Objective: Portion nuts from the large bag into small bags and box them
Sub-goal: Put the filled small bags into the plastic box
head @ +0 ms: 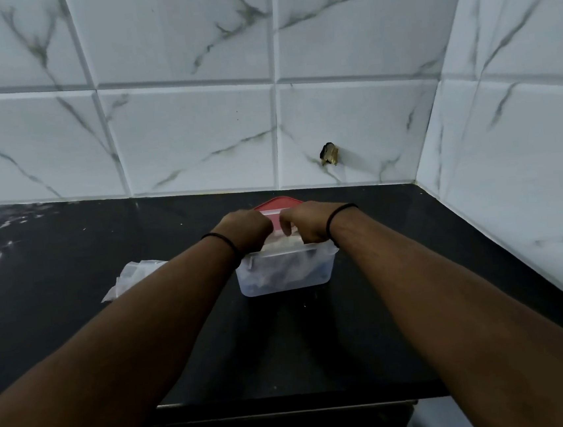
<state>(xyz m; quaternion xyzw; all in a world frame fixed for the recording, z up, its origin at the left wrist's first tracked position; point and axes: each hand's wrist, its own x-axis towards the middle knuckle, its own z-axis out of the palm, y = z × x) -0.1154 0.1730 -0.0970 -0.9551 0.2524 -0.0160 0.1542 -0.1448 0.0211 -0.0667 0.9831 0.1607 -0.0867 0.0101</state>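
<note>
Black stone desk (71, 254), polished, under white marble-veined wall tiles (190, 136). On it we list one translucent rectangular plastic box (284, 275), holding crumpled clear bags with dark contents. Behind it lies a red plastic lid (277, 201). Above the box our left hand (245, 229) and right hand (310, 224) hold a small clear zip bag (280, 237) by its top edge, fingers curled and pinching it. Left of the box lies a crumpled clear plastic bag (134, 275), partly hidden by our forearm.
</note>
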